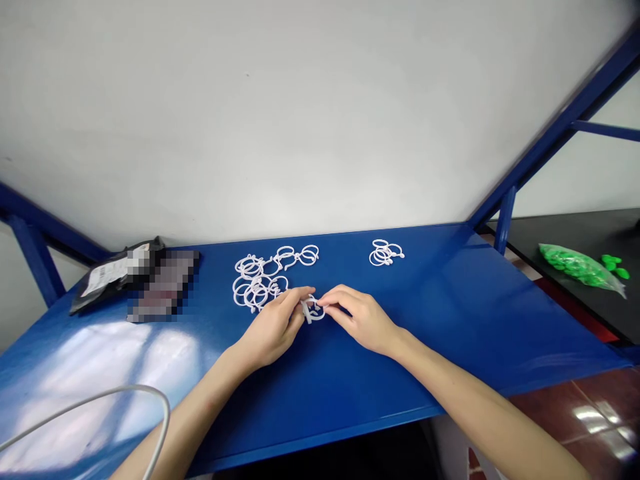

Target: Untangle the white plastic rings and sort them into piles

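Note:
On the blue table (450,320), both my hands meet over a small white plastic ring (313,310). My left hand (277,327) pinches the ring from the left, fingers curled. My right hand (360,317) pinches it from the right with thumb and fingers closed. Just beyond my left hand lies a loose pile of several white rings (263,277). A smaller cluster of white rings (385,253) sits farther back to the right, apart from both hands.
A black packet with a white label (115,273) lies at the table's far left. A white cable (125,400) curves across the near left. To the right, a bag of green pieces (575,265) rests on a dark bench. A blue frame post (505,220) stands behind.

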A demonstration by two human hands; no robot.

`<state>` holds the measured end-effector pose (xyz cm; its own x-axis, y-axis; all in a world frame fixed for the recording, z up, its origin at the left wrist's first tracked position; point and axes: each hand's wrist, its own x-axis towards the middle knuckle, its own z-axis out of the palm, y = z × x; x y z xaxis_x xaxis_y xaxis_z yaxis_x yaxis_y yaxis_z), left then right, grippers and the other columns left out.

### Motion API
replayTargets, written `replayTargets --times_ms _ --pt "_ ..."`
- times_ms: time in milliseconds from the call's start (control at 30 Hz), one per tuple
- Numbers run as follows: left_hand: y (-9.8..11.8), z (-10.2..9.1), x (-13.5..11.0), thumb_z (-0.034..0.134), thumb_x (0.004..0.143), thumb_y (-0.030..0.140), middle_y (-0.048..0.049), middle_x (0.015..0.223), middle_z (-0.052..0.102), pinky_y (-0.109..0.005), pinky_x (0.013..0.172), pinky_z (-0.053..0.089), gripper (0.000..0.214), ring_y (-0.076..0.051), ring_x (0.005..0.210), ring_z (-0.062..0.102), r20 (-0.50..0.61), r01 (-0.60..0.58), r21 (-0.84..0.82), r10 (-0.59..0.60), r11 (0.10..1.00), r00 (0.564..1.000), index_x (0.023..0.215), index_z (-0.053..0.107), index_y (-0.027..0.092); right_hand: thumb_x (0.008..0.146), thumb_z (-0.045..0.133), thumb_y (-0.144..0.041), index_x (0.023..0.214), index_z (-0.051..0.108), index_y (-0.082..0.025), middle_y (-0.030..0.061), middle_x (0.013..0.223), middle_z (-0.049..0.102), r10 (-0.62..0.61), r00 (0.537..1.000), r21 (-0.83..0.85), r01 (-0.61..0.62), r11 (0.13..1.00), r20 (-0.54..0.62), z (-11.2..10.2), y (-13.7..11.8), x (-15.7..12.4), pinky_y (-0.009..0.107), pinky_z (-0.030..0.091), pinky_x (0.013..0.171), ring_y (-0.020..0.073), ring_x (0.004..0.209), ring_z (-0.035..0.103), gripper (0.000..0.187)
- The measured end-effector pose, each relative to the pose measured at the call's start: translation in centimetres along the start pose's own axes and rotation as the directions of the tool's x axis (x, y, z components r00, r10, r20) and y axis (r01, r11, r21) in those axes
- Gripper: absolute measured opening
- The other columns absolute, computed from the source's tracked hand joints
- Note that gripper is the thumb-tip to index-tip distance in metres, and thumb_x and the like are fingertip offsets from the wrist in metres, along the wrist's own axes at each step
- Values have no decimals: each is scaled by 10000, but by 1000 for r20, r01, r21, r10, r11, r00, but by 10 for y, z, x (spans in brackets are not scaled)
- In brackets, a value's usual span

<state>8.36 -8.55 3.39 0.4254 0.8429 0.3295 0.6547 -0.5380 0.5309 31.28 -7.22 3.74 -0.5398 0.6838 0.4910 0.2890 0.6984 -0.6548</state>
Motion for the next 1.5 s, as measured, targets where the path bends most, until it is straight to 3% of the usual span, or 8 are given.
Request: replayTargets --times_ms 267,533,633,733,1000,1133,1333,1500 --pt "-8 -5 6 439 1035 218 -37 1031 737 -304 832 552 253 -177 915 707 36 -1 -44 3 999 999 1158 660 232 1040 559 -194 1111 684 -211 66 1059 736 -37 999 -58 36 998 -22 -3 0 1 333 599 861 193 962 716 145" --pt "-7 -12 11 522 995 359 -30 916 745 -324 744 542 256 -192 779 693 49 230 -209 -224 951 973 1124 704 233 1041 553 -178 1124 683 -187 94 1086 729 -142 984 -95 132 987 -105 -5 -2 2 331 613 881 193 991 716 154" --pt "-8 -12 11 497 1004 416 3 769 701 -314 696 540 299 -173 668 671 125 348 -368 -325 862 938 1151 673 223 1040 554 -173 1120 690 -190 93 1086 721 -145 981 -107 131 986 -129 -6 -3 2 324 613 864 185 972 710 159" --pt "-8 -12 12 506 1001 451 11 787 683 -313 699 549 296 -154 637 669 142 403 -513 -389 758 910 1100 642 207 1041 552 -172 1128 693 -205 81 1081 717 -118 983 -94 105 990 -143 -6 -2 2 330 612 859 184 970 705 169" --pt "0 -11 16 754 851 488 -13 876 696 -337 694 604 377 -166 681 707 176 414 -830 -529 373 830 994 591 180 1037 573 -210 1128 698 -218 76 1088 722 -101 987 -83 91 992 -127 -2 2 1 345 618 878 194 989 715 155" --pt "-2 -9 15 831 789 450 -35 918 718 -320 738 603 405 -160 742 712 188 376 -892 -549 253 814 1000 634 167 1037 571 -201 1128 695 -204 79 1075 728 -125 985 -88 115 989 -121 -1 1 0 332 613 875 189 981 714 154" --pt "-6 -10 18 850 760 455 -31 903 715 -307 714 583 404 -134 690 675 90 290 -931 -633 221 769 939 634 164 1036 578 -213 1136 698 -208 67 1035 733 -91 987 -73 82 994 -130 -1 0 0 319 609 845 180 936 714 156" --pt "-11 -10 19 811 777 528 -34 911 722 -335 740 563 454 -154 702 689 16 319 -886 -666 337 746 954 591 173 1034 580 -219 1126 719 -225 63 1039 740 10 985 -71 -22 997 -170 -2 2 2 326 609 847 182 937 720 167"
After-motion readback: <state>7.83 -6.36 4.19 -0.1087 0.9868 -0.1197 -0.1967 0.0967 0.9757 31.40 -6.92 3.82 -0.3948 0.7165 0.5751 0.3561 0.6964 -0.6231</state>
